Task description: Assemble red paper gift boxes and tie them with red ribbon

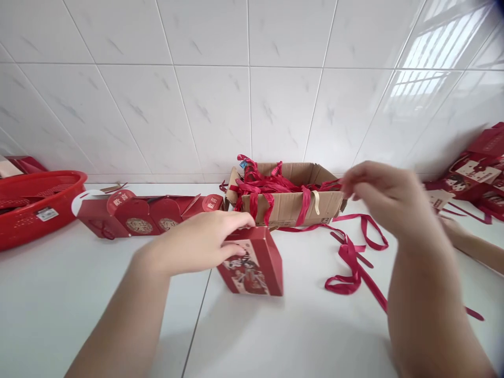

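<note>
Before the cardboard carton (pixel 285 208) — red box (pixel 254 265) (cream-and-red illustrated front).

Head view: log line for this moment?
left hand: holds red box | right hand: blurred, near carton, grip unclear | carton: red ribbons inside

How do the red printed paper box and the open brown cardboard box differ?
The red printed paper box is narrower than the open brown cardboard box. The left hand grips the red printed paper box; crimson fabric ribbons hang from the open brown cardboard box. Both bear printing.
</note>
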The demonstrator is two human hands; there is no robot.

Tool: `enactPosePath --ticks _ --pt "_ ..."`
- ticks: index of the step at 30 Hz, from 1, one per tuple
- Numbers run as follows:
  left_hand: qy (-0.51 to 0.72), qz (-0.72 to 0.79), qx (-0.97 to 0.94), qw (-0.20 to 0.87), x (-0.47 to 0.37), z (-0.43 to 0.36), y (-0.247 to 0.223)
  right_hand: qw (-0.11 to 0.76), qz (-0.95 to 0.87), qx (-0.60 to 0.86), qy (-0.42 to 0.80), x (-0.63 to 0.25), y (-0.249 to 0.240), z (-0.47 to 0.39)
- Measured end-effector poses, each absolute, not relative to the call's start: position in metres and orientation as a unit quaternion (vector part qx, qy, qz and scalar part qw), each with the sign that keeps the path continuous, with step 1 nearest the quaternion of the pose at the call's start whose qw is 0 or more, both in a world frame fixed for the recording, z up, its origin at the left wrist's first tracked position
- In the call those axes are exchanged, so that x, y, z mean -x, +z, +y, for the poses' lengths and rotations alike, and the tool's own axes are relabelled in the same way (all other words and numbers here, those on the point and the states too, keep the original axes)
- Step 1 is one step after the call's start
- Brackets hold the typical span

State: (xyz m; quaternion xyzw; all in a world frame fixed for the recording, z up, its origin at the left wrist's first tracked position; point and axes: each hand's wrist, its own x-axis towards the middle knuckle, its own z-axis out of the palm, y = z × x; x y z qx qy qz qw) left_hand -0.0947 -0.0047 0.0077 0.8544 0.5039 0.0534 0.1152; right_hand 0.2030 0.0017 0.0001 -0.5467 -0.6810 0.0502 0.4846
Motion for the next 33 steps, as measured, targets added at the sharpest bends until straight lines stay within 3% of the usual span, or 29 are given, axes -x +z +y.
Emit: enactPosePath --ticks 2,5,8,16,24,29,33 --pt "0.04 0.483 -0.863 0.14 0.081 -0.001 0.001 0.383 -0.641 0.66 0.075 -0.199 -0.011 0.025" --pt "0.034 0.492 -0.858 0.147 0.08 0.0 -0.004 0.229 -0.66 0.707 0.106 -0.201 -0.032 0.057" --pt "0.024 0.513 -0.846 0.141 0.092 -0.002 -0.003 0.188 -0.667 0.707 0.138 -0.203 -0.05 0.075" --pt "0.006 0.506 -0.848 0.159 0.101 -0.003 0.006 0.267 -0.658 0.683 0.174 -0.207 -0.046 0.076" --pt "0.015 0.507 -0.843 0.182 0.097 0.0 0.002 0.587 -0.623 0.491 0.162 -0.219 -0.003 0.022" --pt "0.012 0.5 -0.846 0.183 0.092 0.0 0.001 0.581 -0.66 0.44 0.183 -0.221 0.001 0.013" --pt "-0.006 0.48 -0.856 0.191 0.084 -0.003 0.004 0.541 -0.67 0.485 0.151 -0.217 -0.013 0.034"
